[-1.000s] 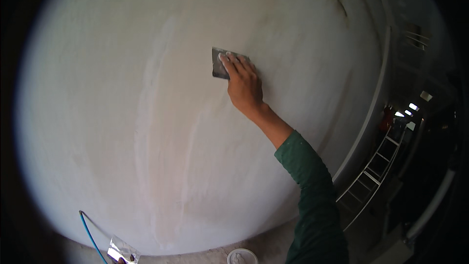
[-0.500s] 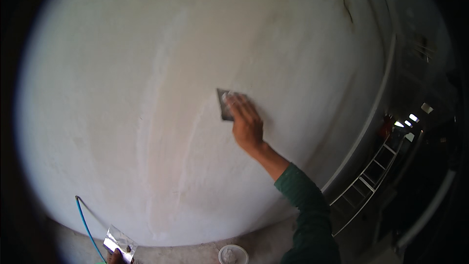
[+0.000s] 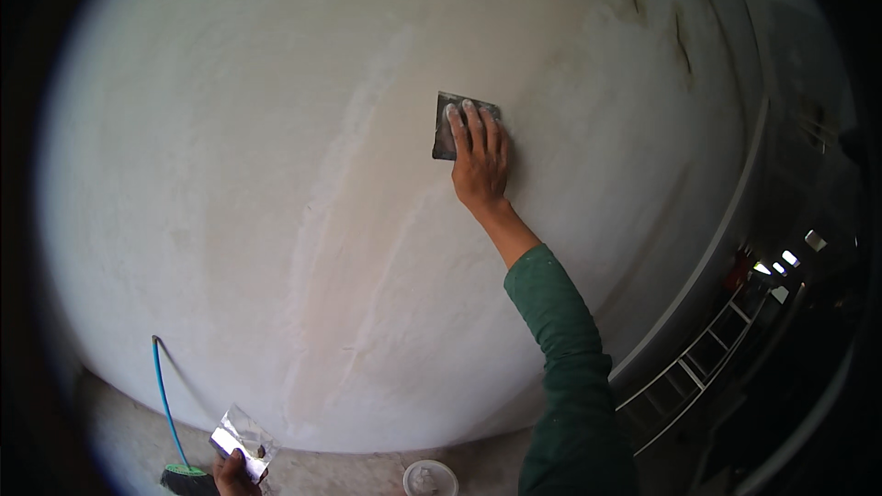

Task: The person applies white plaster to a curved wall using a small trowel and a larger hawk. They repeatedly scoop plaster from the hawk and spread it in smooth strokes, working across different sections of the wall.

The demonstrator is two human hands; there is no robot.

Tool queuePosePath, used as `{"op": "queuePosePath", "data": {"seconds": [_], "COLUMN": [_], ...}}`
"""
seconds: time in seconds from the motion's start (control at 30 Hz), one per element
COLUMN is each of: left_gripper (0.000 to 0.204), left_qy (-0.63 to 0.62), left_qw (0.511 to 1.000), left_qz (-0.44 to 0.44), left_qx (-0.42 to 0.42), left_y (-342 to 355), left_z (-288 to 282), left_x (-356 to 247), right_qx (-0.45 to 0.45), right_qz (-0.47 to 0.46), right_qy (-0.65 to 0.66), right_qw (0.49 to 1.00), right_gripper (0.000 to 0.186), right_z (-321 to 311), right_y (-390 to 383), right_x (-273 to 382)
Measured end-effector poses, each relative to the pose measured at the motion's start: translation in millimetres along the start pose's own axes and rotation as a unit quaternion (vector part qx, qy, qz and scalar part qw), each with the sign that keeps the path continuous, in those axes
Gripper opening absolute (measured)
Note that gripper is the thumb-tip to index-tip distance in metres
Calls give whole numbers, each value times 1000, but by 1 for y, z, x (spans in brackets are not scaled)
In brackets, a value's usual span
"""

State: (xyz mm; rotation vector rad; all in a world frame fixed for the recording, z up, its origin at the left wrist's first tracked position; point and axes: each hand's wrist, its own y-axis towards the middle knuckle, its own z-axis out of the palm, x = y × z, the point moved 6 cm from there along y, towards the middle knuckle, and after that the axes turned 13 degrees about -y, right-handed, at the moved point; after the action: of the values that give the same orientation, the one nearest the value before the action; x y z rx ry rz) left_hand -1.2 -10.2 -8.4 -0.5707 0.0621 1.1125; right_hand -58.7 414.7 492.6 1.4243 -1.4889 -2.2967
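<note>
At the middle of the pale wall, my right hand holds a dark, square putty blade flat against the surface. White dust or filler coats its fingertips, which press on the blade's face; my thumb is hidden. The green-sleeved arm reaches up from the lower edge. Low at the left, my left hand grips a shiny metal plate, with a small dark spot on it. Lighter filler streaks run slantwise down the wall beside the blade.
A broom with a blue handle leans on the wall at lower left. A round white tub stands on the floor below. To the right, a metal ladder stands beyond the wall's edge. Dark cracks mark the upper right.
My right hand and the putty blade have moved up and slightly right along the wall. The metal plate sits a little farther right and lower edge of my left hand shows more. The view has shifted.
</note>
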Motion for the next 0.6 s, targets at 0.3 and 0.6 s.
{"op": "queuePosePath", "data": {"seconds": [0.3, 0.6], "left_gripper": [20, 20], "left_qy": [25, 28], "left_qw": [1000, 999], "left_qz": [15, 2], "left_qx": [5, 20], "left_y": [13, 14], "left_z": [-16, -26], "left_x": [-22, -25], "right_qx": [151, 155], "right_qz": [60, 230], "right_qy": [1, 43], "right_qw": [987, 960], "right_gripper": [60, 59], "right_z": [-24, -6], "right_y": [-92, -5], "right_x": [41, -6]}}
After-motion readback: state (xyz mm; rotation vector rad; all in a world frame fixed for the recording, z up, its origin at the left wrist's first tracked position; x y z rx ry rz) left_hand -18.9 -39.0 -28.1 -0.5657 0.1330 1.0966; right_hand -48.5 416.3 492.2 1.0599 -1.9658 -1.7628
